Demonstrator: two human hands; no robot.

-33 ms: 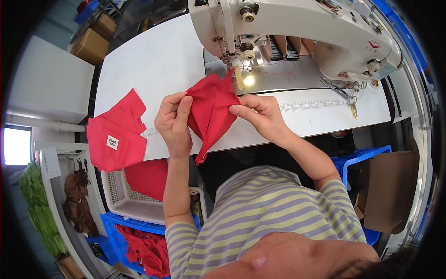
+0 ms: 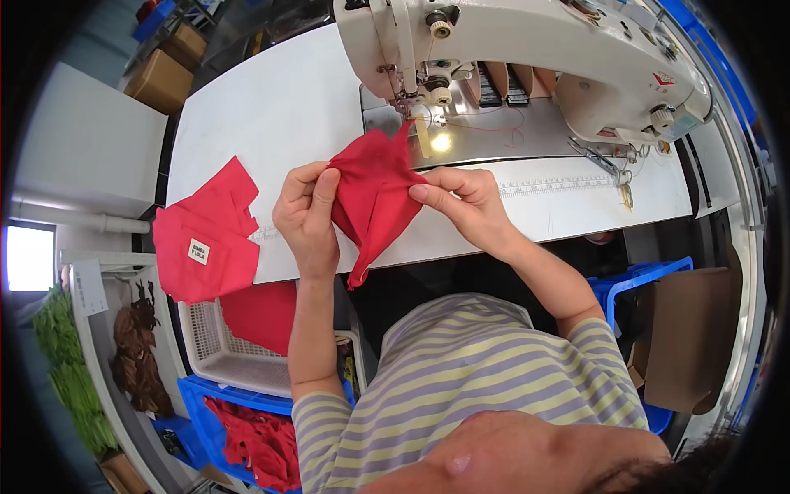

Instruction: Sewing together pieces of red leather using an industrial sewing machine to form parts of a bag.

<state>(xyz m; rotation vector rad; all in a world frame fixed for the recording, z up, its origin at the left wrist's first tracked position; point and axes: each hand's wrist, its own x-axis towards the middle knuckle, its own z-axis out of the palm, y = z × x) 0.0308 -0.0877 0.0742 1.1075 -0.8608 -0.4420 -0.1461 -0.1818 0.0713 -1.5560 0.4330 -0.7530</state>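
Note:
My left hand (image 2: 309,216) pinches the left edge of a red fabric piece (image 2: 376,193) between thumb and fingers. At its right edge, my right hand (image 2: 461,204) grips the same piece the same way. Spread between both hands, the fabric has a fold down its middle and a point hanging past the table's front edge. Its upper corner reaches up to the needle area of a white sewing machine (image 2: 527,41); whether it lies under the presser foot I cannot tell. Left of my hands lies another red fabric piece (image 2: 210,218) with a small white label.
A printed ruler strip (image 2: 559,184) runs along the white table (image 2: 263,99). Thread snips (image 2: 594,156) lie right, beneath the machine arm. Below the table's left side stand a white basket (image 2: 239,366) and a blue crate (image 2: 197,403) with red fabric.
My hands are very slightly farther apart on the red fabric, and its folds have shifted a little. Everything else is the same.

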